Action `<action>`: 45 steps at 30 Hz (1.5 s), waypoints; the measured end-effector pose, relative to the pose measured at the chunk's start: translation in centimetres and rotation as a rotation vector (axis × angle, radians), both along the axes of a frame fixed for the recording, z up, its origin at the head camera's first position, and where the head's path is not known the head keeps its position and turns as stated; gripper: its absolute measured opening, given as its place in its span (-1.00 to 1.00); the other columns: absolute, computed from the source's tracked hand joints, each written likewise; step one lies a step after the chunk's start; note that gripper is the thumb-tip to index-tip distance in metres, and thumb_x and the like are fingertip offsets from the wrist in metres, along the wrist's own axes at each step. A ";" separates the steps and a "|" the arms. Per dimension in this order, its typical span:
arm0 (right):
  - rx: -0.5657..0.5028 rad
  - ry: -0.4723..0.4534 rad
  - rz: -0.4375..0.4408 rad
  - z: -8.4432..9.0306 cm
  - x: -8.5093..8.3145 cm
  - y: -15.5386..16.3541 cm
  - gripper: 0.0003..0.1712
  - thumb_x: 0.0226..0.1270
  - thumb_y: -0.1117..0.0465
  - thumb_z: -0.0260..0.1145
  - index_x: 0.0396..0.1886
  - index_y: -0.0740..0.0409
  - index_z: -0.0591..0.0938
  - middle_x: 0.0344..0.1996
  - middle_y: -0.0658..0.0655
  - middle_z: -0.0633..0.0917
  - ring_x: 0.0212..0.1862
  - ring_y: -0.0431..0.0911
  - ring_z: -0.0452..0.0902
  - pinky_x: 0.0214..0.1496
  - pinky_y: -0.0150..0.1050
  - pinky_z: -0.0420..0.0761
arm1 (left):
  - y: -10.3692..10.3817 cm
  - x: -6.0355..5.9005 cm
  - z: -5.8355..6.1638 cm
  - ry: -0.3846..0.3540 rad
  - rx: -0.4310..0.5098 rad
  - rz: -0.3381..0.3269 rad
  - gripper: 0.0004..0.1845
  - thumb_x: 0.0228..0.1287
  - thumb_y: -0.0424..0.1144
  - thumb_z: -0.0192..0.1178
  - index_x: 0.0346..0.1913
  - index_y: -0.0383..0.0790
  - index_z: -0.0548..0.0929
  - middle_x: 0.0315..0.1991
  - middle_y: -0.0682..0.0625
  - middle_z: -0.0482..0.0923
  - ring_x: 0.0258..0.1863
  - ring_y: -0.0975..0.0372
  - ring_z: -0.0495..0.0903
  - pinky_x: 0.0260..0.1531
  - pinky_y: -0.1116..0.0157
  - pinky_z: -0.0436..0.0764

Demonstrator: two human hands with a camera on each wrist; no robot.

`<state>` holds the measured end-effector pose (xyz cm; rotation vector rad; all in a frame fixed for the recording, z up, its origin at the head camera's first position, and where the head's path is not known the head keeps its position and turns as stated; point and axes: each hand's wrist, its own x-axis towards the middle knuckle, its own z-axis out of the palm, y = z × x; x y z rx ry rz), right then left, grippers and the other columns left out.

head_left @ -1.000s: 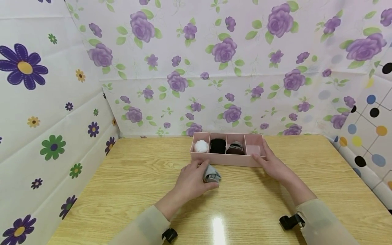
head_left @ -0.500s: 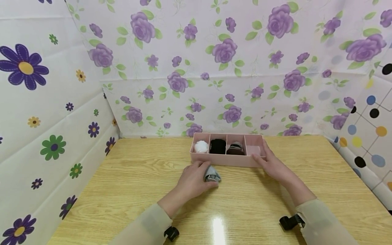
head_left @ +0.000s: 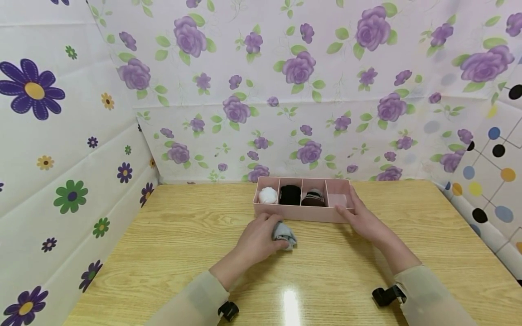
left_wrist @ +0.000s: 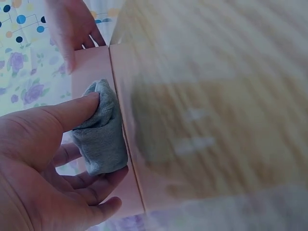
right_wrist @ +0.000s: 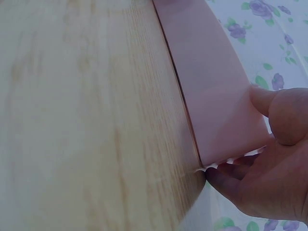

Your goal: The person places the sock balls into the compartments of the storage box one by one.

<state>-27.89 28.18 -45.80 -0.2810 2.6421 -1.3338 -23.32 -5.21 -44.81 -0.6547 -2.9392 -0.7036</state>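
My left hand (head_left: 258, 240) pinches a rolled-up grey-blue sock (head_left: 284, 234) between thumb and fingers, just in front of a long pink divided box (head_left: 302, 213). In the left wrist view the folds of the sock (left_wrist: 103, 144) show, with the thumb on one end and fingertips along the other side. My right hand (head_left: 364, 222) grips the right end of the box, its thumb over the front wall. The right wrist view has that thumb on the pink wall (right_wrist: 216, 96) and the fingers around the end corner.
Three compartments hold a white bundle (head_left: 268, 195), a black bundle (head_left: 290, 194) and a striped brown-grey bundle (head_left: 313, 198). The rightmost compartment (head_left: 337, 192) shows bare pink walls. The wooden table (head_left: 183, 235) meets a flowered cloth backdrop (head_left: 228, 140) behind the box.
The grey-blue sock has turned and shifted slightly right and nearer in my left fingers. The right hand and the box stay in place.
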 end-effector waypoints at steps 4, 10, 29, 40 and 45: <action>0.003 0.001 -0.001 0.0 0.0 0.0 0.18 0.82 -0.22 0.10 0.78 0.12 -0.55 0.73 0.54 -0.33 0.66 0.60 -0.10 0.62 0.53 -0.03 | 0.2 0.2 0.6 0.017 0.027 -0.007 -0.32 0.36 -0.01 0.62 0.43 -0.21 0.65 0.37 -0.19 0.59 0.18 -0.04 0.67 0.17 -0.01 0.67; 0.001 0.008 0.002 0.0 0.0 0.1 0.19 0.81 -0.24 0.09 0.78 0.13 -0.54 0.73 0.54 -0.33 0.65 0.60 -0.07 0.63 0.52 -0.02 | 0.7 0.3 1.9 0.063 0.061 -0.032 -0.36 0.33 -0.03 0.64 0.37 -0.20 0.69 0.36 -0.17 0.60 0.17 -0.01 0.66 0.08 0.00 0.69; -0.038 -0.031 -0.010 -0.1 0.0 0.2 0.18 0.81 -0.23 0.10 0.77 0.00 -0.58 0.73 0.56 -0.23 0.64 0.53 0.10 0.62 0.48 0.11 | 3.9 -2.5 6.3 0.094 0.076 -0.006 -0.28 0.35 0.07 0.62 0.50 0.00 0.62 0.33 -0.05 0.63 0.14 0.07 0.68 0.10 -0.04 0.65; -0.069 -0.074 -0.025 -0.1 0.1 0.1 0.26 0.70 -0.43 0.10 0.78 -0.10 -0.58 0.75 0.53 -0.21 0.69 0.51 -0.05 0.64 0.47 0.07 | 6.0 -5.6 6.4 0.063 0.126 -0.059 -0.26 0.43 0.04 0.55 0.58 -0.02 0.54 0.45 -0.10 0.54 0.25 0.06 0.64 0.17 0.08 0.69; -0.081 -0.079 -0.037 0.0 0.1 0.1 0.25 0.72 -0.40 0.11 0.78 -0.12 -0.57 0.75 0.50 -0.25 0.70 0.51 -0.14 0.65 0.47 0.03 | 6.9 -6.8 6.7 0.052 0.134 -0.057 -0.25 0.45 0.05 0.53 0.60 0.03 0.52 0.48 -0.09 0.50 0.30 0.07 0.63 0.23 0.09 0.67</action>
